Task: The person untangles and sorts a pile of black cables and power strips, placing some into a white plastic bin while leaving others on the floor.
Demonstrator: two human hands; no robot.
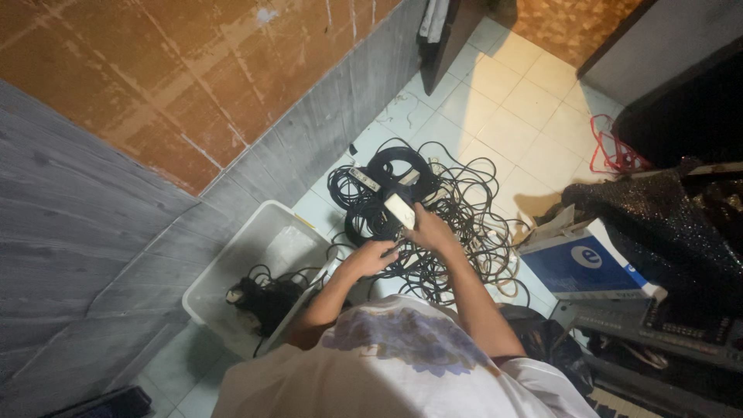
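Head view, white bin near left on the tiled floor with dark cables inside, left hand gripping black cable, right hand holding a white power adapter, tangled cable heap beyond, blue box right.

Head camera looks steeply down, near, over tiled floor

I saw my right hand hold a white plug block above the black cable tangle; my left hand gripped cables beside it.
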